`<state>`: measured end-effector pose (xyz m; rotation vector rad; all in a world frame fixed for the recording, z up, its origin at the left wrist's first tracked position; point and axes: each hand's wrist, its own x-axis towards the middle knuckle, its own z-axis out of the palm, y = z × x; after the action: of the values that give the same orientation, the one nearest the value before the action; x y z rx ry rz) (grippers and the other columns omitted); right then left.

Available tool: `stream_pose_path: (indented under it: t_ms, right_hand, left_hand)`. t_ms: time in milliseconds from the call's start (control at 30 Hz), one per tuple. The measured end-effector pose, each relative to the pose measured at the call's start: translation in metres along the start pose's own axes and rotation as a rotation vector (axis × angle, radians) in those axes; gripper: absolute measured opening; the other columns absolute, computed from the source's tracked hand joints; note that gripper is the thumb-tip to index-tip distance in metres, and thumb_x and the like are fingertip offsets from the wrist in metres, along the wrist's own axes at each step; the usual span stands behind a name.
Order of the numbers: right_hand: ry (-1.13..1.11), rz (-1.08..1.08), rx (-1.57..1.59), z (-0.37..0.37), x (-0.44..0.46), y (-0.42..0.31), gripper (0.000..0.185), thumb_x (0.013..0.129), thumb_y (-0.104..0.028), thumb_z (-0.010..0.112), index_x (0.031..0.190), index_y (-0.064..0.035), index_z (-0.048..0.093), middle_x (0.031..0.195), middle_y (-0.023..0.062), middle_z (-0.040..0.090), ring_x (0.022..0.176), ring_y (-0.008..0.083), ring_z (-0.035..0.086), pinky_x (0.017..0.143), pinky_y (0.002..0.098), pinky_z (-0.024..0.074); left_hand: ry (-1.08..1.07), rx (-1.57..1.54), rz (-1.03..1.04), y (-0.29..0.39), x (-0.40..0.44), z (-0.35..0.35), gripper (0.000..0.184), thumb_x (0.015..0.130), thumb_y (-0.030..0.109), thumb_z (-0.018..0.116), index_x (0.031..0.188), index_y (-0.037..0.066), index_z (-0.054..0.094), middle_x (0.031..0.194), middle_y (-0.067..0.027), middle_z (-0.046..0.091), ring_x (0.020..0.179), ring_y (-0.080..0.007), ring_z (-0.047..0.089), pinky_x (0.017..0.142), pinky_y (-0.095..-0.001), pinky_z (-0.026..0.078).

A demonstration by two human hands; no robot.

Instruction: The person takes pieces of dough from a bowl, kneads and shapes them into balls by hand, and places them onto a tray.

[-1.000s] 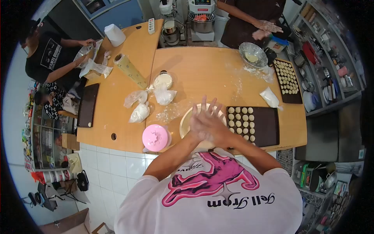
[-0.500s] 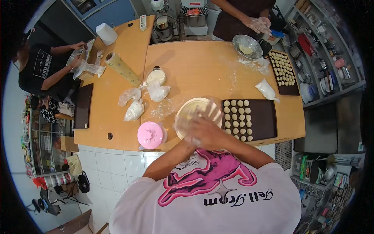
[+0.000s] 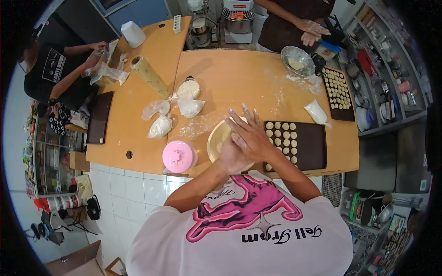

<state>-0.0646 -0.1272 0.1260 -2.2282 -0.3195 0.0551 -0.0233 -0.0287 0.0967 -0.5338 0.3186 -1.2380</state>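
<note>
My right hand (image 3: 253,133) is dusted white, its fingers stretched out flat, and it lies against my left hand over the bowl. Motion smears my left hand (image 3: 233,156), which is palm-up or sideways below it; I cannot tell which. Anything between the palms is hidden. Under both hands is a pale round bowl (image 3: 212,143) with light-coloured contents. Just right of it, a dark baking tray (image 3: 312,145) bears rows of small round dough balls (image 3: 286,135) on its left half. A pink-lidded container (image 3: 178,156) stands left of the bowl.
Flour bags (image 3: 160,126), a tub of white powder (image 3: 189,87) and a plastic film roll (image 3: 149,77) lie to the left. Another flour bag (image 3: 316,112) and a second full tray (image 3: 338,94) are at right. Co-workers stand at far left and behind a metal bowl (image 3: 294,60).
My hands were both blurred over the bowl. Now the right hand shows clearly, fingers extended, while the left stays smeared. The camera view has shifted slightly; the far co-worker's hands are pressed together.
</note>
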Motion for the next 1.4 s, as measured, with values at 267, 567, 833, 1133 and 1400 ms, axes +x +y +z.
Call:
stream_pose_path:
  t_ms: [267, 567, 833, 1133, 1400]
  right_hand:
    - [0.374, -0.11, -0.062, 0.024, 0.009, 0.02, 0.055, 0.084, -0.026, 0.053, 0.136, -0.0093, 0.047, 0.146, 0.0171, 0.035, 0.138, 0.0383, 0.025, 0.114, 0.0496, 0.0153]
    - [0.19, -0.115, -0.409, -0.028, -0.002, 0.013, 0.06, 0.088, -0.035, 0.05, 0.144, -0.0156, 0.037, 0.15, 0.0176, 0.027, 0.139, 0.041, 0.021, 0.113, 0.0535, 0.0153]
    - [-0.389, 0.187, -0.46, -0.054, 0.013, -0.018, 0.06, 0.085, -0.029, 0.051, 0.142, -0.0131, 0.04, 0.15, 0.0202, 0.027, 0.138, 0.042, 0.022, 0.112, 0.0559, 0.0139]
    - [0.242, -0.134, -0.278, -0.016, 0.0, 0.002, 0.05, 0.088, -0.027, 0.05, 0.135, -0.0122, 0.047, 0.142, 0.0212, 0.038, 0.134, 0.0418, 0.03, 0.109, 0.0514, 0.0249]
    - [0.122, -0.19, -0.351, -0.024, -0.004, 0.025, 0.057, 0.087, -0.021, 0.053, 0.141, -0.0085, 0.039, 0.147, 0.019, 0.033, 0.14, 0.0375, 0.024, 0.114, 0.0494, 0.0169]
  left_hand:
    - [0.194, 0.905, 0.229, -0.002, -0.003, 0.013, 0.08, 0.09, 0.068, 0.029, 0.151, 0.018, 0.012, 0.157, -0.0019, 0.011, 0.144, -0.0269, 0.01, 0.117, -0.0389, 0.017]
    - [0.11, 0.541, 0.142, -0.007, -0.001, 0.007, 0.067, 0.093, 0.061, 0.026, 0.15, 0.026, 0.018, 0.155, -0.0059, 0.018, 0.142, -0.0308, 0.019, 0.112, -0.0518, 0.025]
    - [0.079, 0.693, 0.092, 0.001, 0.003, 0.004, 0.07, 0.091, 0.064, 0.027, 0.149, 0.026, 0.019, 0.155, -0.0082, 0.017, 0.143, -0.0297, 0.017, 0.112, -0.052, 0.022]
    - [0.146, 0.733, 0.113, 0.012, 0.014, -0.002, 0.069, 0.092, 0.064, 0.024, 0.15, 0.026, 0.019, 0.155, -0.0084, 0.019, 0.141, -0.0287, 0.022, 0.113, -0.0515, 0.019]
    - [0.185, 0.832, 0.142, 0.006, 0.016, 0.004, 0.072, 0.095, 0.059, 0.028, 0.149, 0.012, 0.02, 0.154, -0.0096, 0.022, 0.142, -0.0301, 0.021, 0.115, -0.0435, 0.019]
